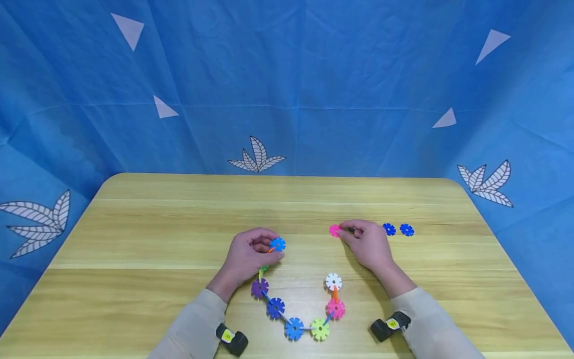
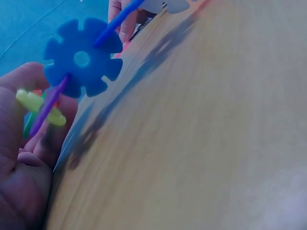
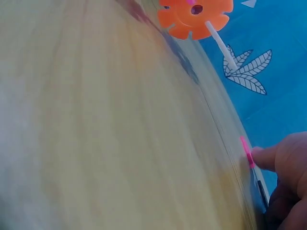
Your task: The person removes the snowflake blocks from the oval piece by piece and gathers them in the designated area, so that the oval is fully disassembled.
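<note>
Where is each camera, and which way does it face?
Head: on the head, facing forward and down; left hand, right hand, pale sleeves show.
Left wrist: on that wrist, facing across the yellowish wood-grained table; both hands partly show.
Right wrist: on that wrist, facing across the table; right hand shows.
Head and right wrist share the pink notched disc.

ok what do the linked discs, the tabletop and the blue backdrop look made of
Linked discs: probably smooth moulded plastic, going by their even colour and crisp notches. Tabletop: satin wood or wood-look laminate, given grain and soft glare. Blue backdrop: likely matte printed cloth, judging by its creases.
</note>
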The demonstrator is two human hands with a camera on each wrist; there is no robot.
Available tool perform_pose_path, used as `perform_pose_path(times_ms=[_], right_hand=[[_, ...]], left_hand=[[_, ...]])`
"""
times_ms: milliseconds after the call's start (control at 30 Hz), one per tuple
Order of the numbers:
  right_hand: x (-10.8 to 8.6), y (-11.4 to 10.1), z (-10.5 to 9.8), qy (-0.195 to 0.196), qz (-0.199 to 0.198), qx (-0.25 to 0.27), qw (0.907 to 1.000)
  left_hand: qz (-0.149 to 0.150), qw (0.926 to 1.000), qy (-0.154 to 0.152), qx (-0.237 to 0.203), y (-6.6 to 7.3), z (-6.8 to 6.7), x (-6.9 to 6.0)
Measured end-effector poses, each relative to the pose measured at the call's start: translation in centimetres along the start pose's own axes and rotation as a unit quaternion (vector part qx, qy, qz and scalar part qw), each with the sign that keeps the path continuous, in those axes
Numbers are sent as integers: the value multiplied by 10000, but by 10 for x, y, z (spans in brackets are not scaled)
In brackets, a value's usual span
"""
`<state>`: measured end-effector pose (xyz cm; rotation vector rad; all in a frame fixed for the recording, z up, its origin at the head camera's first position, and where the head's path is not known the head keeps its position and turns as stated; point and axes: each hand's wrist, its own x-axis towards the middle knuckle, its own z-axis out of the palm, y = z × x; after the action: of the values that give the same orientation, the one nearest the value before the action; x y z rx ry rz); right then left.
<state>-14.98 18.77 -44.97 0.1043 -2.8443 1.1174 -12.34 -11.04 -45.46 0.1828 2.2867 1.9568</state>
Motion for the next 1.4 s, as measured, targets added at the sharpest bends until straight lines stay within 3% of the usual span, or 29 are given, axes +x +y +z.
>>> perform_pose_path(times_ms=[167,567,767,1100,1400], right_hand=[[-1,0,1,-28,12,53,10000],[2,1,2,20,79,-24,10000],[-2,-1,1,30,92,414,9991],[-12,-6,7,-190,-250,1144,9929],[-19,-18,15,-662,-359,1510,9857]], left_hand=[[160,9997,-35,172,-6,-1,1],[422,9986,-196,254,-5,-1,0],[336,9985,-211,369,-4,-1,0],[312,9989,-137,310,-2,0,0],[321,9987,-338,209,-2,-1,0]])
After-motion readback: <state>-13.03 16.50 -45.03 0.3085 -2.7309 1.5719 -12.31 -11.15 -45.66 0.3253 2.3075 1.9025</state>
